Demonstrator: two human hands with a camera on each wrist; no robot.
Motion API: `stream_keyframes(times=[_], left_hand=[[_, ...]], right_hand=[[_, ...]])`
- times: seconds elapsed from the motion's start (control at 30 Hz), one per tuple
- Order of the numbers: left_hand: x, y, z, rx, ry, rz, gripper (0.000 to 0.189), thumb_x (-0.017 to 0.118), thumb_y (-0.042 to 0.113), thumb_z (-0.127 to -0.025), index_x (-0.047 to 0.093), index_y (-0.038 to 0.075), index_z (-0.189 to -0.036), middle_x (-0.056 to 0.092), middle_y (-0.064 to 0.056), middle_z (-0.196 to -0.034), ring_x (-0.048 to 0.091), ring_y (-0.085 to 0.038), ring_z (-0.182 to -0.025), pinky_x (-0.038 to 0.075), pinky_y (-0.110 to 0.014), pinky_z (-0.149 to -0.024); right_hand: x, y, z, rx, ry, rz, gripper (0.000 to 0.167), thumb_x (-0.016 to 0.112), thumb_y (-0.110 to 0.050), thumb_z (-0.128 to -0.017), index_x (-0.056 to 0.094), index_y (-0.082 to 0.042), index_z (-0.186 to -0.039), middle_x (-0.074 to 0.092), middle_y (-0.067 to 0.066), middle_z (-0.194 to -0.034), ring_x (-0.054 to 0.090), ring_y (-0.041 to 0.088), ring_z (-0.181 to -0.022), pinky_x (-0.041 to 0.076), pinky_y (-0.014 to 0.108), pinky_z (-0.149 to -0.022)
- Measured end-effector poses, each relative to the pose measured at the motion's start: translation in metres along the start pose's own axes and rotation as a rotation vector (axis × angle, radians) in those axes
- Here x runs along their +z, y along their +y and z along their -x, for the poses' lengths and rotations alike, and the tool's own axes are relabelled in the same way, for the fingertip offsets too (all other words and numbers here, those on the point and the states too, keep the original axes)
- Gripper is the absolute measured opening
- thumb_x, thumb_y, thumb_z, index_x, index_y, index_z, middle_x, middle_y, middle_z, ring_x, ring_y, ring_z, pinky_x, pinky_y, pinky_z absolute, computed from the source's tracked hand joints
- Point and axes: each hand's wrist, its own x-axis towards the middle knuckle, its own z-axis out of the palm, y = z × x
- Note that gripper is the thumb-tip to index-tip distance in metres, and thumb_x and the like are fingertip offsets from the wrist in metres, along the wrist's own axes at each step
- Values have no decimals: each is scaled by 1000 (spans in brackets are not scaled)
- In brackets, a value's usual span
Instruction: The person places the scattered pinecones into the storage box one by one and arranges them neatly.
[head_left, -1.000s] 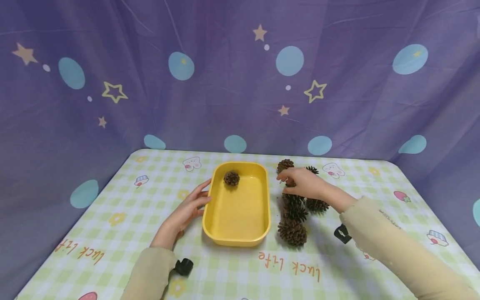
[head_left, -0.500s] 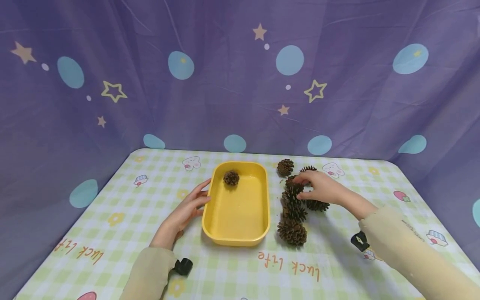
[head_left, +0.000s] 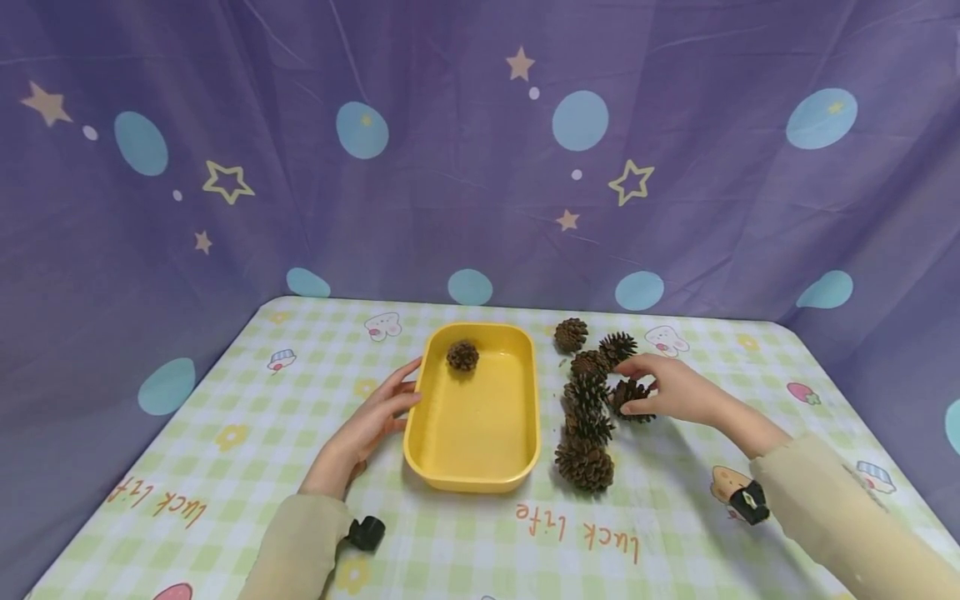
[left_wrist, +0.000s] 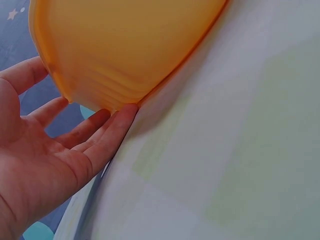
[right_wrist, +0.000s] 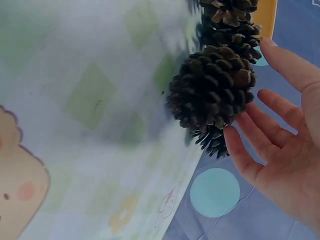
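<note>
A yellow rectangular tub (head_left: pixel 480 433) stands on the table with one small pinecone (head_left: pixel 462 357) near its far left corner. My left hand (head_left: pixel 372 421) rests fingertips on the tub's left side; in the left wrist view its fingers are nearly straight against the yellow wall (left_wrist: pixel 130 50). To the right of the tub, my right hand (head_left: pixel 671 389) reaches around a pinecone (head_left: pixel 628 398) on the right of a cluster. The right wrist view has its spread fingers beside that pinecone (right_wrist: pixel 212 87), fingertips right at its scales and thumb apart.
Several pinecones form a column right of the tub, ending in a large one (head_left: pixel 585 463) nearest me. Further back lie another pinecone (head_left: pixel 572 335) and a spiky one (head_left: pixel 618 347). A checked tablecloth (head_left: pixel 225 500) covers the table; a purple curtain (head_left: pixel 465 208) hangs behind.
My right hand has moved right and slightly nearer, from over the column of pinecones to the pinecone at its right. The left hand and the tub have stayed put.
</note>
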Motion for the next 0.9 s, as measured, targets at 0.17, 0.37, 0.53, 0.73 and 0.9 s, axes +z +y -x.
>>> stream_keyframes(times=[0.17,0.37,0.53,0.73,0.9], left_hand=[[0,0,0,-1,4,-2,61,54,30,-91,23,37,-143,35,-10,-138,46,-29,-118,45,-43,-93],[0,0,0,4,-2,1,60,53,30,-91,22,36,-143,36,-11,-137,46,-29,-118,45,-43,-93],[0,-1,-1,5,0,2,60,52,29,-92,22,35,-143,36,-12,-137,46,-30,-119,45,-43,-93],[0,-1,-1,3,-2,0,60,52,28,-92,22,35,-143,36,-11,-138,45,-30,-120,44,-43,-95],[0,0,-1,-11,13,1,59,52,27,-92,23,36,-143,37,-10,-137,46,-28,-119,44,-42,-94]], right_hand=[[2,4,4,-1,34,3,57,75,-24,-74,54,-3,-122,58,12,-118,55,30,-105,48,47,-82],[6,10,8,15,58,23,63,77,-25,-71,52,-1,-124,55,15,-121,53,34,-107,47,49,-85],[9,14,12,51,64,28,67,77,-25,-71,49,0,-127,51,19,-124,52,37,-107,47,49,-83],[15,19,13,58,93,39,71,78,-18,-69,45,2,-129,49,23,-123,51,38,-107,46,51,-85],[19,24,13,66,95,32,75,78,-16,-69,42,0,-132,46,25,-124,52,36,-103,49,47,-80]])
